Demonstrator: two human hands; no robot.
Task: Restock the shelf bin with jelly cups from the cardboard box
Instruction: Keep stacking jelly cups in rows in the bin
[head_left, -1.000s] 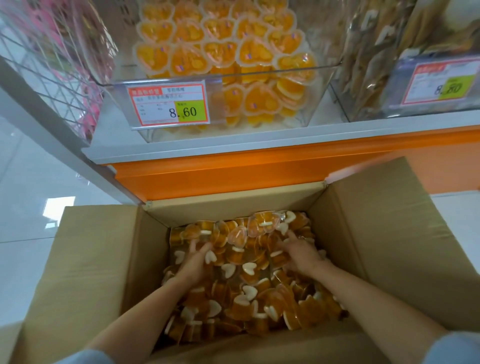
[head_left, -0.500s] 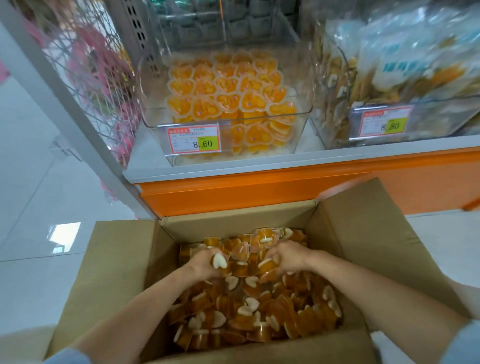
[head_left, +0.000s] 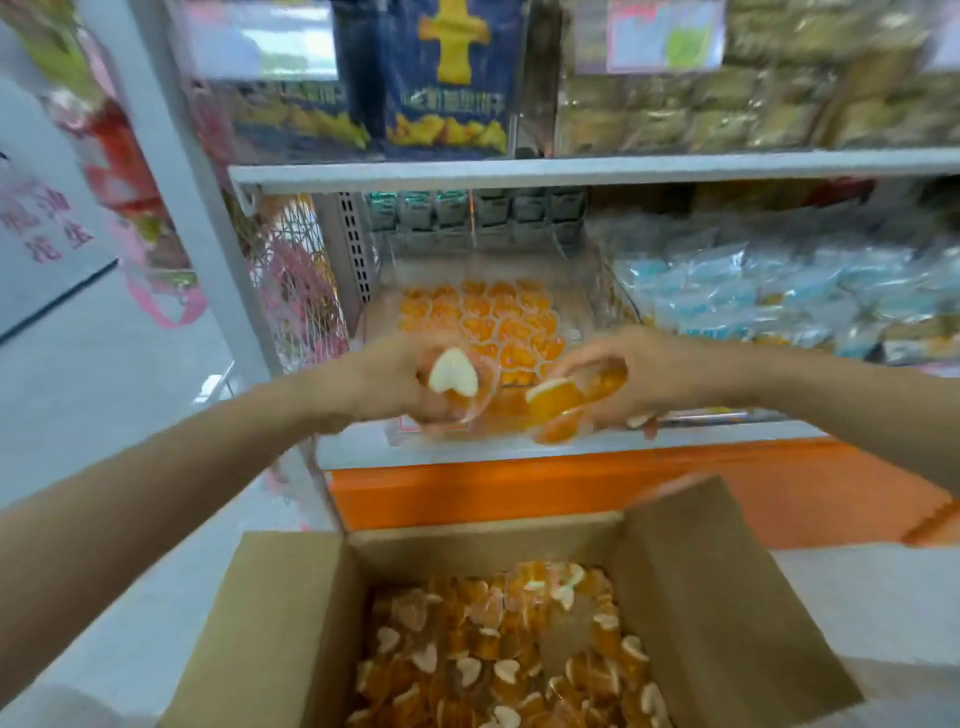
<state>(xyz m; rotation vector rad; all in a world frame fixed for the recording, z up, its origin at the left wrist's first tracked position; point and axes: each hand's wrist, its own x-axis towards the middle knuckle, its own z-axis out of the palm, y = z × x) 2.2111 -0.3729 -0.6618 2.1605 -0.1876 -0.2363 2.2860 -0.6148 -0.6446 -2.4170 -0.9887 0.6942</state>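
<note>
Reaching forward from the lower corners of the view, both bare forearms stretch out above the cardboard box (head_left: 701, 597) toward the shelf bin (head_left: 378, 312). The two hands are at about the same height, close to each other but apart, just in front of the bin's front wall.

The left hand (head_left: 400, 384) has its fingers curled round a small bunch of cups. One of them, the heart-shaped cup (head_left: 453, 371), shows its white heart face to the camera, between the thumb side and the bent fingers. How many cups this hand holds, I cannot tell, because the hand is blurred.

The right hand (head_left: 644, 374) arches over from the right, with the fingers bent on top. It grasps several orange cups (head_left: 555, 400), which stick out of the hand toward the left and downward. One of them is tilted and shows a pale rim.

The shelf bin is clear plastic and stands on the lower shelf (head_left: 597, 446). Inside it, rows of stocked cups (head_left: 498, 319) lie with the orange lids up. Above the orange panel (head_left: 519, 491) the shelf edge is grey.

The cardboard box stands open on the floor (head_left: 104, 374) under the arms, directly before the panel. It is filled with loose jelly cups (head_left: 493, 665), orange with white heart faces, lying in all directions. To the right of the bin are blue packets (head_left: 753, 296).
</note>
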